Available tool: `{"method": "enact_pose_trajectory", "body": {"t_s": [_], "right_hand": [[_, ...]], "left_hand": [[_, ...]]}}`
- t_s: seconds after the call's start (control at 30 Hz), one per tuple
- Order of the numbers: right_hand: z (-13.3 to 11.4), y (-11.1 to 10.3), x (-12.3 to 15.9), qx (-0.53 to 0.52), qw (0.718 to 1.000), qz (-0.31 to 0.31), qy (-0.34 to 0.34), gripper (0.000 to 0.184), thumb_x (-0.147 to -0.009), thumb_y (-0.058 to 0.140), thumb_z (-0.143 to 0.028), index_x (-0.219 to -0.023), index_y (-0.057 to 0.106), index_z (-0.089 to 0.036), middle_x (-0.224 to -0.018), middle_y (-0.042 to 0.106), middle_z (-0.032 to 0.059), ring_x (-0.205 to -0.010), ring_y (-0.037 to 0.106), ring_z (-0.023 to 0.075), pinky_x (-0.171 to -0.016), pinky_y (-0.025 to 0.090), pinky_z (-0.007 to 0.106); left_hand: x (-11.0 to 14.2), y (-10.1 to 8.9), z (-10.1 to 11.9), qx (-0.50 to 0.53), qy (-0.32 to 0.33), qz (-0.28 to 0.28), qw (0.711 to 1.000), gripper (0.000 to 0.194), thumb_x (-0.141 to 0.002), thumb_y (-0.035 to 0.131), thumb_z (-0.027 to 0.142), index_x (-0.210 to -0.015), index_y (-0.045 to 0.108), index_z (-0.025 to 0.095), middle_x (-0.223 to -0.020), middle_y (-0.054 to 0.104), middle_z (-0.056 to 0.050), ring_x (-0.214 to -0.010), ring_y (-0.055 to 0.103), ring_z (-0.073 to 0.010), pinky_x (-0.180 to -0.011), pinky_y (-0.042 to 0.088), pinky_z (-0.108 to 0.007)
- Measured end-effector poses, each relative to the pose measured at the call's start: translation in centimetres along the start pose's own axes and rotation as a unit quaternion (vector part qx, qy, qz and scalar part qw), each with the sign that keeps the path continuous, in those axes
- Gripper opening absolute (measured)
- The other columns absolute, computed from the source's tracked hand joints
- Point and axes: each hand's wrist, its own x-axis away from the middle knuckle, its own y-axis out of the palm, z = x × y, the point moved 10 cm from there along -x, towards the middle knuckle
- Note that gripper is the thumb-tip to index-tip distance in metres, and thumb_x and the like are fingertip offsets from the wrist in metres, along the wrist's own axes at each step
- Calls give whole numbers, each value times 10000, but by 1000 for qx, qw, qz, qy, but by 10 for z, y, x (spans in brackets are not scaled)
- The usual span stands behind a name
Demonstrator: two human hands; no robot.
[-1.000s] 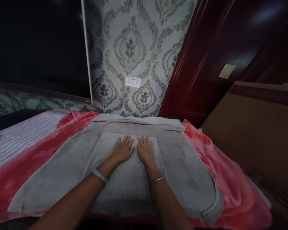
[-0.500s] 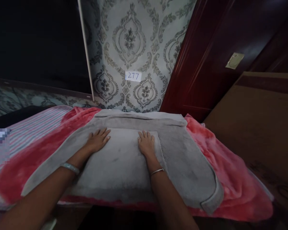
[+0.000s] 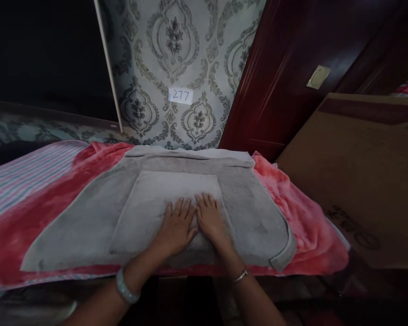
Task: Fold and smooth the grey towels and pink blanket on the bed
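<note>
A light grey rectangular panel of fabric (image 3: 146, 199) lies flat on a larger grey plush cloth (image 3: 85, 217). On the panel's right half rests my left hand (image 3: 177, 226), palm down with its fingers spread. Just beside it, my right hand (image 3: 209, 217) also lies flat on the panel, near its right edge. The two hands almost touch at the fingertips and thumb. Neither hand grips anything. The plush cloth has a folded lower right corner and a rolled far edge. Whether the panel is a separate piece or part of the cloth I cannot tell.
Under the grey cloth spreads a red plush blanket (image 3: 306, 222), over a striped sheet (image 3: 37, 172) at the left. A large cardboard box (image 3: 363, 181) stands at the right. Behind are a dark screen (image 3: 44, 59), patterned wall with a "277" label (image 3: 180, 95), and a dark red door (image 3: 292, 68).
My left hand has moved right and nearer to me, from the panel's left side to beside my right hand. My right hand stays on the panel's right side, slightly lower. The view has shifted.
</note>
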Motion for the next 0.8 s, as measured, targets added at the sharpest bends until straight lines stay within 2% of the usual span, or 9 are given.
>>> {"method": "enact_pose_trajectory", "body": {"t_s": [0.1,0.23,0.37,0.47,0.57,0.67,0.73,0.8], "right_hand": [[2,8,12,7,1000,-5,8,532,-1052,326,-278,-1571,439,-250,-1674,345,78,-1556,264,290,-1233,233,514],[2,8,9,4,1000,-1,18,534,-1051,323,-286,-1572,441,-267,-1680,333,59,-1558,262,280,-1239,222,498],[1,7,7,11,1000,-3,25,535,-1051,327,-288,-1573,441,-276,-1678,336,55,-1557,269,269,-1242,223,484],[1,7,9,2,1000,-3,28,532,-1049,329,-289,-1568,448,-279,-1676,340,51,-1553,278,271,-1243,226,488],[2,8,11,-16,999,-7,29,535,-1045,331,-280,-1567,449,-270,-1680,332,52,-1559,265,270,-1249,215,491],[4,4,2,-30,999,-23,29,546,-1033,352,-263,-1570,445,-246,-1670,351,69,-1555,280,258,-1253,223,464],[6,-7,-15,-36,999,-21,31,562,-1021,364,-242,-1579,429,-232,-1656,378,80,-1540,314,237,-1249,242,429],[7,-21,-37,-36,999,-3,40,568,-1020,359,-230,-1585,418,-230,-1653,387,79,-1528,335,222,-1243,261,408]], "left_hand": [[8,15,5,0,0,25,1000,624,-1006,436,453,-1582,413,215,-1663,360,-150,-1561,265,-378,-1231,226,-676],[8,17,-11,13,-2,1,1000,643,-992,458,503,-1585,413,261,-1680,330,-132,-1566,259,-368,-1246,226,-639],[24,6,-61,13,-57,-6,998,663,-968,481,565,-1565,455,278,-1683,316,-128,-1567,256,-376,-1258,218,-624],[46,-6,-107,-17,-118,-2,993,673,-979,435,558,-1558,469,218,-1670,334,-141,-1567,259,-368,-1264,212,-615],[60,-17,-135,-42,-158,-19,986,670,-979,432,504,-1561,457,172,-1663,343,-156,-1560,282,-351,-1264,222,-602],[49,-30,-137,-47,-157,-57,985,602,-963,464,428,-1499,535,165,-1596,462,-174,-1511,384,-355,-1257,207,-635],[24,-43,-125,-42,-134,-63,988,552,-975,432,367,-1466,565,152,-1538,533,-185,-1472,446,-341,-1262,181,-637],[-10,-55,-110,-22,-114,-56,992,556,-989,395,325,-1498,521,142,-1558,508,-191,-1483,435,-316,-1266,190,-610]]}}
